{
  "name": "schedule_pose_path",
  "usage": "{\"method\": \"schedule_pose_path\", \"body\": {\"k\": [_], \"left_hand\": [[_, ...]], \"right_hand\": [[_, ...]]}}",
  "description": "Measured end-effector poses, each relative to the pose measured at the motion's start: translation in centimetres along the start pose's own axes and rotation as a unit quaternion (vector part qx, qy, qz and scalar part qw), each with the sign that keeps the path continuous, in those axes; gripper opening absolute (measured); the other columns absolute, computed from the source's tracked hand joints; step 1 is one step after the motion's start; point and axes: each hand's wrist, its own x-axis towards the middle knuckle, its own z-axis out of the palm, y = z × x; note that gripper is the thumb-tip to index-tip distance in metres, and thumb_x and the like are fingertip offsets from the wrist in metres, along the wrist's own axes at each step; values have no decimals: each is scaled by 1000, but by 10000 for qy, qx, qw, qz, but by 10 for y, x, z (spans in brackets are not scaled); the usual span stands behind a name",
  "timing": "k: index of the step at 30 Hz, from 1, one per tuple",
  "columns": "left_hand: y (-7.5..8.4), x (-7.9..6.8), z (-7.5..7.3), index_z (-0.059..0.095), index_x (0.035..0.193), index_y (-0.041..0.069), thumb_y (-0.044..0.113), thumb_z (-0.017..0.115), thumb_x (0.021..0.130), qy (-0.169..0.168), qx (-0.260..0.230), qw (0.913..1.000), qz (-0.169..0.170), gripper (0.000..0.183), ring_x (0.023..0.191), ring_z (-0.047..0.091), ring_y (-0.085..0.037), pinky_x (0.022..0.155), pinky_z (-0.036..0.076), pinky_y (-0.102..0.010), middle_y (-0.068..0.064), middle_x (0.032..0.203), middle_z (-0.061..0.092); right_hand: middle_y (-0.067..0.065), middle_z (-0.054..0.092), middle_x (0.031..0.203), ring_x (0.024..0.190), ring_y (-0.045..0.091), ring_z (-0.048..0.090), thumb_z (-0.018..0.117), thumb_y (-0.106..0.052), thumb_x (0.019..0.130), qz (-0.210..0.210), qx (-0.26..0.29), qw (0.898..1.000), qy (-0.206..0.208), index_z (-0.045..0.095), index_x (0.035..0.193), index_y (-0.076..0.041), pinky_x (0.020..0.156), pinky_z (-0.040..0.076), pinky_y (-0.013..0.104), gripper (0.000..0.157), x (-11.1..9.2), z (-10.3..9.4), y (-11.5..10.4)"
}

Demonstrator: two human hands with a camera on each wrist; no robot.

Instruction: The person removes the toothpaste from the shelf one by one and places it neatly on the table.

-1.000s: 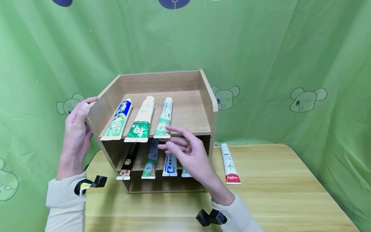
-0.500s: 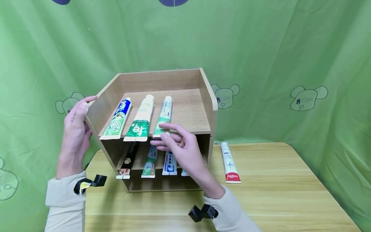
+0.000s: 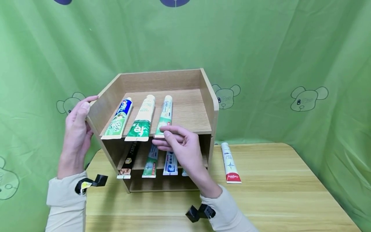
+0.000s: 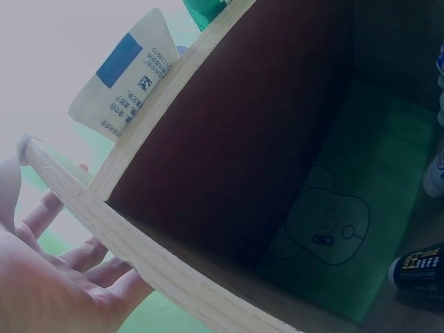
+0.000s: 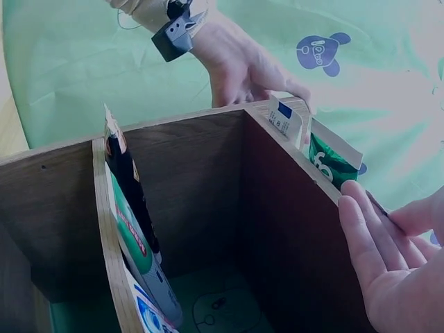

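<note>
My left hand (image 3: 76, 125) grips the left side panel of a wooden desktop shelf (image 3: 185, 100), thumb at its front edge and fingers behind. On the top board lie three toothpaste tubes, ends overhanging the front: a blue and green tube (image 3: 118, 119), a white and green tube (image 3: 142, 120) and a smaller white and green tube (image 3: 166, 111). With thumb and index finger, my right hand (image 3: 185, 146) pinches the crimped end of the smaller tube; its other fingers extend below the board. In the right wrist view, my right hand (image 5: 395, 270) mostly hides that end.
The middle board bears several tubes, including a black tube (image 3: 128, 161), a green tube (image 3: 150, 162) and a blue and white tube (image 3: 170, 164). A white and red Colgate tube (image 3: 231, 164) lies on the wooden table (image 3: 275, 180). Behind hangs a green curtain (image 3: 261, 58).
My right hand has moved left along the front of the top board, and its thumb has closed in on the smaller tube's end. My left hand has kept its grip on the panel.
</note>
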Motion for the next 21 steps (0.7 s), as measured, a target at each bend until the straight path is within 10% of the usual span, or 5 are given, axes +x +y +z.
{"method": "schedule_pose_path", "body": {"k": [21], "left_hand": [[-1,0,0,64,137,17,38,59,102,52,97,9999,78,41,110,52,-26,83,51,-32,-9,131,47]], "right_hand": [[20,67,126,111,34,70,58,3,102,11,438,9990,-21,66,129,2,90,57,42,28,-22,-5,7]]}}
